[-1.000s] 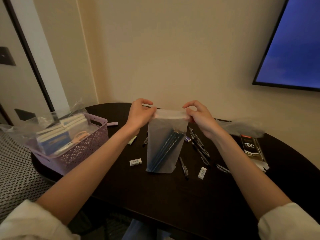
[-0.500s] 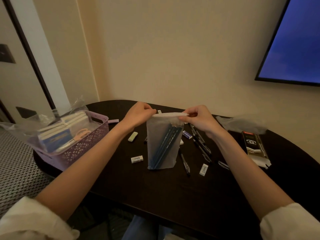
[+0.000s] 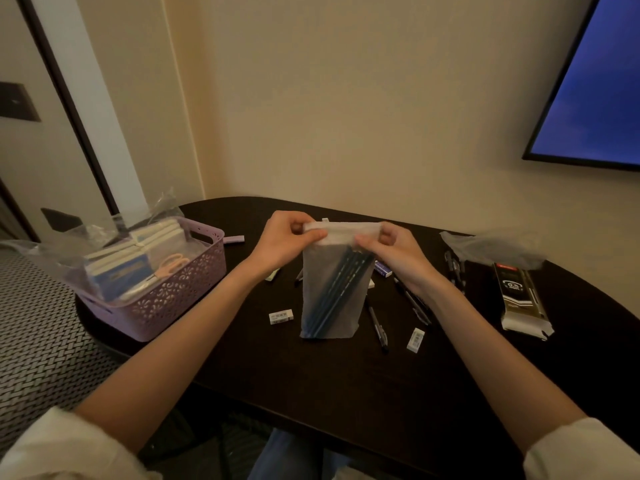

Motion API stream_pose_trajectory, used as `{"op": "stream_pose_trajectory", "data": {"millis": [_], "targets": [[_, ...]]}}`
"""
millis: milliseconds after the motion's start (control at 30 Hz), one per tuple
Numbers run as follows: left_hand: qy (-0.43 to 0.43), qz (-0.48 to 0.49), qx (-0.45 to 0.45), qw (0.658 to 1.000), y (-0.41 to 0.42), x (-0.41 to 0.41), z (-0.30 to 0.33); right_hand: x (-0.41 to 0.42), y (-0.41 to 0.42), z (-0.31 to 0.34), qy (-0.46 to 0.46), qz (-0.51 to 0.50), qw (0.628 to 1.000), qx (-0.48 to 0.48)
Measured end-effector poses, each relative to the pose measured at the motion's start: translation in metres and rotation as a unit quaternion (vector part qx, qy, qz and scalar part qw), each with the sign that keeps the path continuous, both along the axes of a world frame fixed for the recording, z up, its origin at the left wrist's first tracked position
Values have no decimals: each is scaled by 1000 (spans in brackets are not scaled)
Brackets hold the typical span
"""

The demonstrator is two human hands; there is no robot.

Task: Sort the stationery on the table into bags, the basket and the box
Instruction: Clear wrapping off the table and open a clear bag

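A dark oval desk (image 3: 346,393) is filling the near middle, backed by a plain cream wall (image 3: 346,98). A screen (image 3: 595,98), glowing blue, is hanging on that wall at far right (only partly in view). A herringbone-patterned floor (image 3: 34,341) is showing at left, with a dark-edged door frame (image 3: 65,98) rising beyond it.

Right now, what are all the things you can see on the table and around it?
bag: one, frosted, upright mid-table, held at its top
pencils: several, dark blue, inside the bag
basket: one, purple, table's left edge, holding books and scissors
scissors: one, peach
erasers: two white, near the bag
pens: several, dark, loose right of the bag
box: one, black, far right
second bag: one, clear, behind the box
screen: one, blue, on the wall
left hand: pinches the bag's top
right hand: pinches the bag's top
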State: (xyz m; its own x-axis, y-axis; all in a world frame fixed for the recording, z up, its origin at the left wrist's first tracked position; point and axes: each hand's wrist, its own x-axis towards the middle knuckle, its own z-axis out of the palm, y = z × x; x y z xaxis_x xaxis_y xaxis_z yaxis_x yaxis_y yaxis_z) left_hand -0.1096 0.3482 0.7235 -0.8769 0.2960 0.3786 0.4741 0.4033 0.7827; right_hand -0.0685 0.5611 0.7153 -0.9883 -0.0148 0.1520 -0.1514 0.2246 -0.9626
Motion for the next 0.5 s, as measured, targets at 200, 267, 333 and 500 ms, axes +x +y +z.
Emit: {"op": "stream_pose_trajectory", "data": {"millis": [200, 267, 333, 500], "targets": [[-64, 54, 116, 990, 4, 0, -10, 0, -13, -19, 25, -23, 995, -93], [-55, 69, 148, 985, 1, 1, -4, -5, -22, -10, 62, -55, 994, -75], [-51, 88, 189, 977, -9, -1, 9, -13, -35, 4, 96, -67, 991, -64], [-82, 154, 203, 964, -58, -28, 40, -41, -89, 25, 126, -66, 988, -55]]}}
